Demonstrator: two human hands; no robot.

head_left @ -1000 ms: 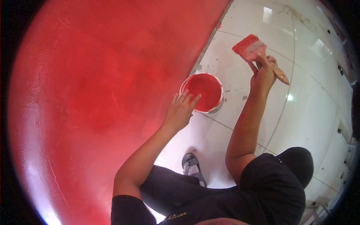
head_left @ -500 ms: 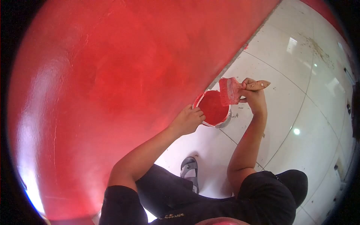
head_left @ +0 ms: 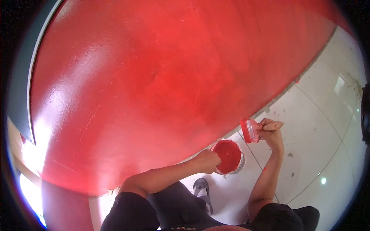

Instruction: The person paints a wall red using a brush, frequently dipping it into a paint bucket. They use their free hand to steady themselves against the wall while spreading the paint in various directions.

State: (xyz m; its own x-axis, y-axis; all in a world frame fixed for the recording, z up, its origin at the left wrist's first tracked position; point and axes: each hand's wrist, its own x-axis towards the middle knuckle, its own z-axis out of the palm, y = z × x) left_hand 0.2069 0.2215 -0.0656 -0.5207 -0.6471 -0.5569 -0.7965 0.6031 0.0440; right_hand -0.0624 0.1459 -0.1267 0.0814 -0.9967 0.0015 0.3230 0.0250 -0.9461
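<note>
My left hand [head_left: 209,161] is closed on the rim of a round bucket of red paint [head_left: 230,157], at its left side. The bucket's pale rim is smeared with red. My right hand [head_left: 271,133] grips a wide paintbrush [head_left: 251,131] by its wooden handle, up and to the right of the bucket. Red paint coats the bristles, which point left toward the wall. The brush is apart from both the bucket and the wall. Some of my right fingers are hidden behind the handle.
A large red wall [head_left: 154,84] fills the left and top, with glare on its left part. Its lower edge meets white floor tiles [head_left: 308,146] marked with specks. A dark panel with a white edge [head_left: 21,69] stands far left. My sandalled foot [head_left: 201,188] is below the bucket.
My view has tilted up, showing more wall and the dark panel at left. The brush, which was over the bucket's right edge, is now clear of it, up and to the right.
</note>
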